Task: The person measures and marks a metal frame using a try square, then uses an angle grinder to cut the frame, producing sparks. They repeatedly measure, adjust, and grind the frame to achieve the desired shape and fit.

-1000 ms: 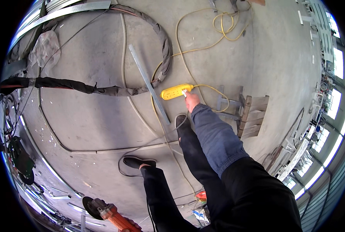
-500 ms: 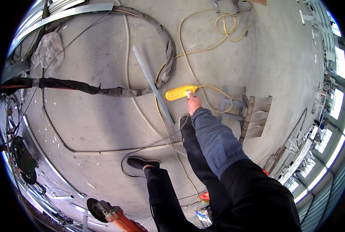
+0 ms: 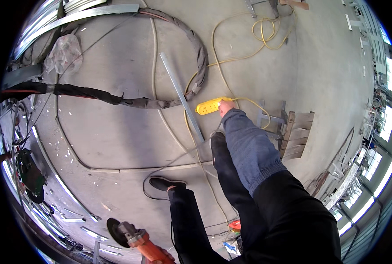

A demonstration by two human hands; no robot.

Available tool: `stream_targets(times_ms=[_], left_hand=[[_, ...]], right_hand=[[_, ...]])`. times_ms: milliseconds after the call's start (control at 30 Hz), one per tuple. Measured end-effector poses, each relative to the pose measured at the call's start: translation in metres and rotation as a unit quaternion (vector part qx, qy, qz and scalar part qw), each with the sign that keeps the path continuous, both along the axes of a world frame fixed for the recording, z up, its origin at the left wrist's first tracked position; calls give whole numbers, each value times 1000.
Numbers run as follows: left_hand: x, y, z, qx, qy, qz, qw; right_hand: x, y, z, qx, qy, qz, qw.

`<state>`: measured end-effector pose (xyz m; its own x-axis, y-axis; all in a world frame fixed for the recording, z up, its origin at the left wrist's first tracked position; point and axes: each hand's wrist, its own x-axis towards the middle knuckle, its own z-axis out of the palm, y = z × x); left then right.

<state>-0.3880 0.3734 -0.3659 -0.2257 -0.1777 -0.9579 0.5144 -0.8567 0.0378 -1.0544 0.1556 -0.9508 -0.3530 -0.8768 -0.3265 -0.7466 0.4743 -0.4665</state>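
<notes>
My right hand point(image 3: 226, 107) reaches down to the right half of a yellow power strip point(image 3: 208, 106) on the concrete floor. Its fingers are closed round a plug, of which only a pale bit shows at the socket face; whether the plug is fully seated is hidden. A grey cord runs from beneath this hand past my shoes. At the lower edge, my left hand point(image 3: 167, 254), mostly cut off, grips an orange angle grinder point(image 3: 148, 249). The grinder's dark disc point(image 3: 117, 232) points up and to the left, well apart from the floor strip.
A metal bar point(image 3: 181, 97) lies just left of the strip, across a thick wrapped hose point(image 3: 200, 57). Yellow cable point(image 3: 266, 37) loops at the far side. A small slatted stand point(image 3: 296, 134) stands to the right. Metal profiles point(image 3: 64, 189) lie at left.
The whole view has shifted slightly, so the scene sits further right. My right hand has closed in over the plug, hiding more of it. The grinder stays in my left hand.
</notes>
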Motion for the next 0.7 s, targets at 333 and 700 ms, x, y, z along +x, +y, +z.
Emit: stream_targets(times_ms=[333,700], left_hand=[[-13,-1,106,-103,20,-104,989],[78,-20,333,-334,-48,-255,906]], right_hand=[[344,111,501,373,-608,258,652],[562,160,868,267,-728,-147,614]])
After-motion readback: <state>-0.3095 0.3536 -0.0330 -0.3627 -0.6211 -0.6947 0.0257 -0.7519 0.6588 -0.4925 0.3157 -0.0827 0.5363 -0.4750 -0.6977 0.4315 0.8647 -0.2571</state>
